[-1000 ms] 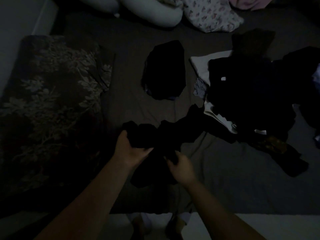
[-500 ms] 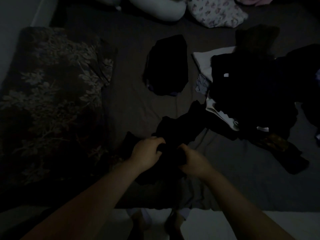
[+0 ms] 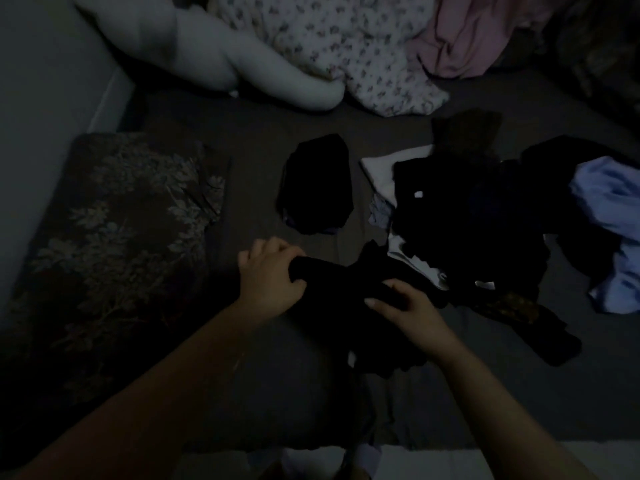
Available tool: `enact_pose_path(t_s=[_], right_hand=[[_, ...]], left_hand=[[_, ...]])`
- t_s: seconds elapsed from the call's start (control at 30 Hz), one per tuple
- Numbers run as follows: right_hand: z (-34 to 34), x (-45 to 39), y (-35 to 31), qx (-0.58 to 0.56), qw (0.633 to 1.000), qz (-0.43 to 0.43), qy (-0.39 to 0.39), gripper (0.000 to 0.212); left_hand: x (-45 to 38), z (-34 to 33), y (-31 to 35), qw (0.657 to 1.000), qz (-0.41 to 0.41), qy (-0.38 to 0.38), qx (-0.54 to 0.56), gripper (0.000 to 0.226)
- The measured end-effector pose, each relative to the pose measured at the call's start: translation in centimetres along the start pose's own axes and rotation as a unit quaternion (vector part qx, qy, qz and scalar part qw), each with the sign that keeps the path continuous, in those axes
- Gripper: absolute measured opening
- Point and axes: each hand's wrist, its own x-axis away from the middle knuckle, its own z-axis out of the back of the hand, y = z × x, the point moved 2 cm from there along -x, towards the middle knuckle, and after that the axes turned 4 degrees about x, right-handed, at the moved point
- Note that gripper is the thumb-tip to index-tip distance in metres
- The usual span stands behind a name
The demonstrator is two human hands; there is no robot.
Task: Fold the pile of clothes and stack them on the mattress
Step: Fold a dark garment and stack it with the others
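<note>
Since half a second ago, both hands have been moved further up the mattress (image 3: 519, 393), and the black garment (image 3: 346, 306) has been carried with them toward the folded black stack (image 3: 315, 185). The left hand (image 3: 272, 277) is curled over the garment's left end, fingers wrapped around a bunched edge. The right hand (image 3: 405, 306) is laid on the cloth with fingers bent, and a fold appears to be pinched, though the dim light leaves this uncertain. The garment is held low over the mattress, just in front of the stack and touching the unfolded pile of clothes (image 3: 467, 230) on the right.

Several risks can be judged from here. Black cloth on a dark sheet in poor light makes edges hard to find, so a sleeve or hem could be left trailing and the fold made crooked. One end of the garment seems to run into the pile, so other pieces could be dragged along if it is pulled. If the bundle is set down carelessly, the small stack could be knocked askew.
</note>
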Motion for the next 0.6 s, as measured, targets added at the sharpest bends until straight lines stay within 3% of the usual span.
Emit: enact_pose_path(t_s=[0.07, 0.17, 0.27, 0.37, 0.43, 0.6], right_hand=[[1.2, 0.0, -2.9, 0.03, 0.999, 0.038, -0.011, 0.007], [1.9, -0.2, -6.5, 0.14, 0.986, 0.07, -0.058, 0.016], [3.3, 0.3, -9.0, 0.167, 0.981, 0.066, -0.072, 0.029], [6.7, 1.0, -9.7, 0.258, 0.962, 0.033, -0.086, 0.045], [8.8, 1.9, -9.0, 0.352, 0.932, 0.0, -0.087, 0.04], [12.0, 4.6, -7.8, 0.24, 0.971, 0.006, -0.023, 0.027]], left_hand=[[0.1, 0.5, 1.8, 0.995, -0.055, -0.076, -0.017, 0.052], [1.4, 0.1, 6.4, 0.974, -0.123, -0.148, 0.121, 0.056], [2.1, 1.3, 9.6, 0.955, -0.115, -0.094, 0.256, 0.037], [1.9, 3.4, 11.1, 0.952, -0.12, -0.058, 0.275, 0.02], [1.8, 4.8, 12.2, 0.947, -0.117, -0.052, 0.294, 0.021], [1.4, 8.2, 15.7, 0.949, -0.153, -0.046, 0.27, 0.02]])
